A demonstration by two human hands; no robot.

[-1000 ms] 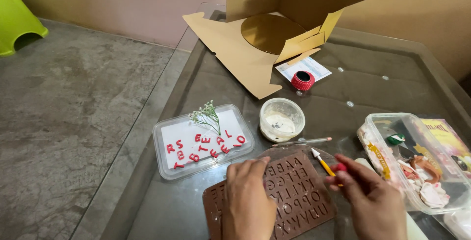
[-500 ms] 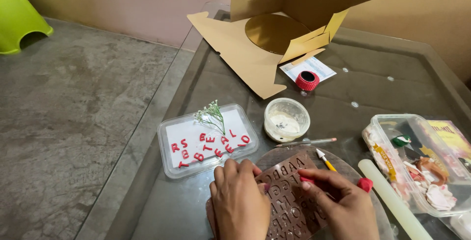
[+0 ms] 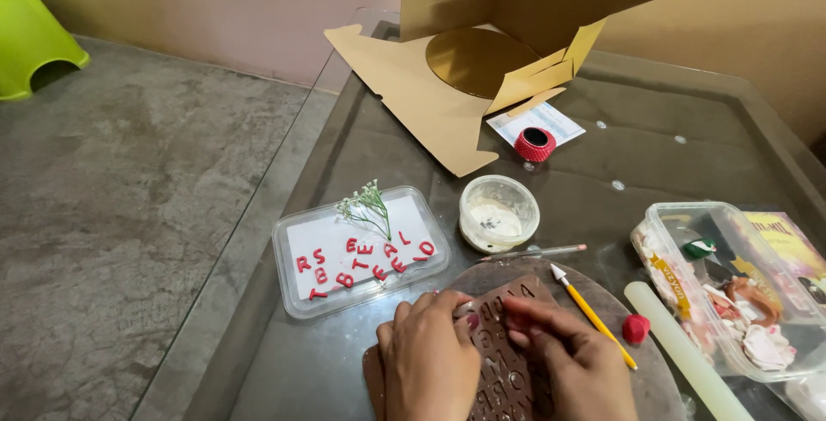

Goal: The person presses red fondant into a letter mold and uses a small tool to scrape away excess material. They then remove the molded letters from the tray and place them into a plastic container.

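Note:
A brown letter mould lies on a round board at the table's near edge. My left hand rests on the mould's left part, fingers curled against its top edge. My right hand presses its fingertips onto the mould's upper middle. Whether something small is pinched between the fingers is hidden. A yellow-handled tool lies on the board just right of my right hand, and a small red lump sits beside it. A clear tray with several red letters and a green sprig stands to the left.
A pale rolling pin lies at the right. A clear box of craft bits stands further right. A small white tub, a thin pencil-like stick, a red cap and an open cardboard box sit further back.
My right hand has let go of the yellow tool and red lump, which now lie on the board, and moved left onto the mould. The view has shifted.

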